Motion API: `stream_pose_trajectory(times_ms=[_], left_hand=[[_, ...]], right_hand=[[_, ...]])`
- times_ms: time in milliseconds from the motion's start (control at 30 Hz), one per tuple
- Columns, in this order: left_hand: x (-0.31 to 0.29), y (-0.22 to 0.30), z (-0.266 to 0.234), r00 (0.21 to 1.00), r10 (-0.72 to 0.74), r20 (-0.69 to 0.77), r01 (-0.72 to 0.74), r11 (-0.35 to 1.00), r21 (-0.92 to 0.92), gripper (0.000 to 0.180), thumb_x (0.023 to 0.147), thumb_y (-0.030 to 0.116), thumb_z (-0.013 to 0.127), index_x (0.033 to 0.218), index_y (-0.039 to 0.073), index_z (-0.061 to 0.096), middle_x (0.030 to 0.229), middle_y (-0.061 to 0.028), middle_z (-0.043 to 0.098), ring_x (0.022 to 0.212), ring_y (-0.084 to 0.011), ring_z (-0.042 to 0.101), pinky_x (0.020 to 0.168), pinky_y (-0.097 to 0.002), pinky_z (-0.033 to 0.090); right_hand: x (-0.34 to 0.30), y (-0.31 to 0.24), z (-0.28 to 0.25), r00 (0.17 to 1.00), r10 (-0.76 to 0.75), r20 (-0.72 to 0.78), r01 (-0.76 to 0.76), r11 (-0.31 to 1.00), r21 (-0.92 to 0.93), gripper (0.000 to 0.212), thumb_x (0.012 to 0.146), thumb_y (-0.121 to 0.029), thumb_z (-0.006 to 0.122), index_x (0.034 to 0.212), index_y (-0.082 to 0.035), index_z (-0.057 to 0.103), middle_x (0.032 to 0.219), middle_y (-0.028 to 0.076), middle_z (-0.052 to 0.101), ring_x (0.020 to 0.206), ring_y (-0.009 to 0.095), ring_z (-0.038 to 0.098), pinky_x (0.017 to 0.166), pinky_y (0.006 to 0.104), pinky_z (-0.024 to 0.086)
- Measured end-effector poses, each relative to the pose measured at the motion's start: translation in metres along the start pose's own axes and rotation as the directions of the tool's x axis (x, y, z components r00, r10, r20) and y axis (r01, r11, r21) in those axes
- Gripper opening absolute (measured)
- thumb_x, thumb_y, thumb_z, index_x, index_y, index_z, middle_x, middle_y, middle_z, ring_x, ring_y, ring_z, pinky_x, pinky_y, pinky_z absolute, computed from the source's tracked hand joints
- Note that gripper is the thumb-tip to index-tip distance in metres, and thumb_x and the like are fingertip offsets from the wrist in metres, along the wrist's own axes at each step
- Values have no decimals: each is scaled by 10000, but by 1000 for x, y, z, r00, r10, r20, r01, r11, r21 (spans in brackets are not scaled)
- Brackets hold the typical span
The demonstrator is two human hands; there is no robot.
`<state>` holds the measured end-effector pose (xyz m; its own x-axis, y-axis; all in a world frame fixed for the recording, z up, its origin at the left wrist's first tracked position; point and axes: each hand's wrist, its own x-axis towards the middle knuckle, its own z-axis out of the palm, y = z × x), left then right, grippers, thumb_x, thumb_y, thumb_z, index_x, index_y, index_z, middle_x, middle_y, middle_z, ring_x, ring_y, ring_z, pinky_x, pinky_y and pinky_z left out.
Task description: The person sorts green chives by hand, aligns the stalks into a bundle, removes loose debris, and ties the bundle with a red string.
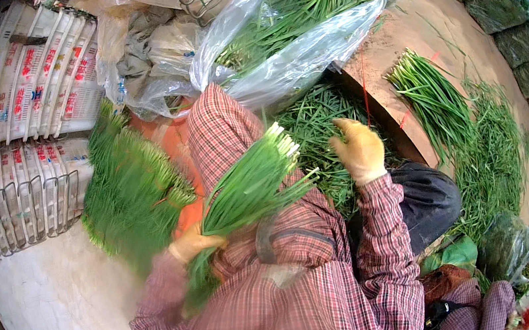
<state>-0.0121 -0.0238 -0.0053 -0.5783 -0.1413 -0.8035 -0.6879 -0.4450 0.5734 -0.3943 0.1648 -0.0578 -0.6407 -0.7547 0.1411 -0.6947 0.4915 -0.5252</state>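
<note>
A bunch of garlic chives (pixel 242 171), with pale cut stem ends pointing up and to the right, slants across my lap. My gloved left hand (pixel 196 242) is closed around its leafy part. My gloved right hand (pixel 359 146) is raised to the right of the bunch, its fingers curved and apart with nothing seen between them. Close by this hand hangs a thin red string (pixel 364 78). Loose chive leaves (pixel 325 117) lie in a heap below and behind it.
More chives (pixel 136 182) lie piled to my left, beside white crates (pixel 21 197). A clear plastic bag (pixel 321 40) of chives stands ahead. On the brown board (pixel 387 58) at right rests another bunch (pixel 429 93), near scattered leaves (pixel 494 155). Bagged greens (pixel 520 51) line the far right.
</note>
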Motion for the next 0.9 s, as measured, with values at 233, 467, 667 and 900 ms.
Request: stream_pose_trajectory(times_ms=[233, 467, 667, 900], left_hand=[[4, -6, -6, 994, -20, 109, 33, 992, -119, 251, 811, 112, 747, 1030, 3, 694, 826, -64, 677, 654, -122, 582, 572, -271, 441], [8, -24, -19, 988, -5, 153, 25, 991, -130, 742, 799, 91, 749, 1449, 126, 394, 842, -106, 654, 656, -177, 594, 506, -291, 425], [4, -6, -5, 992, 3, 123, 11, 994, -109, 158, 811, 82, 716, 950, 11, 690, 760, -34, 629, 594, -100, 531, 522, -268, 392], [4, 2, -5, 989, -96, 109, 102, 993, -57, 155, 817, 79, 718, 957, 17, 693, 770, -32, 641, 593, -100, 532, 533, -272, 399]], right_hand=[[-14, -55, 2, 841, 90, 534, -500, 509, 701, 312, 871, -181, 741, 1141, -24, 718, 966, 85, 724, 805, 142, 687, 724, 297, 561], [-2, -60, 7, 886, -102, 453, -130, 882, 453, 392, 822, -372, 811, 1033, -45, 761, 1096, 131, 676, 1015, 324, 652, 885, 392, 518], [-5, -67, 27, 849, 25, 528, -380, 724, 575, 226, 840, -213, 770, 946, -14, 759, 1106, 109, 668, 1045, 270, 633, 908, 351, 500], [-15, -66, 40, 968, 150, 200, -234, 826, 513, 159, 837, -212, 733, 899, -65, 734, 1010, 105, 717, 903, 272, 694, 824, 355, 546]])
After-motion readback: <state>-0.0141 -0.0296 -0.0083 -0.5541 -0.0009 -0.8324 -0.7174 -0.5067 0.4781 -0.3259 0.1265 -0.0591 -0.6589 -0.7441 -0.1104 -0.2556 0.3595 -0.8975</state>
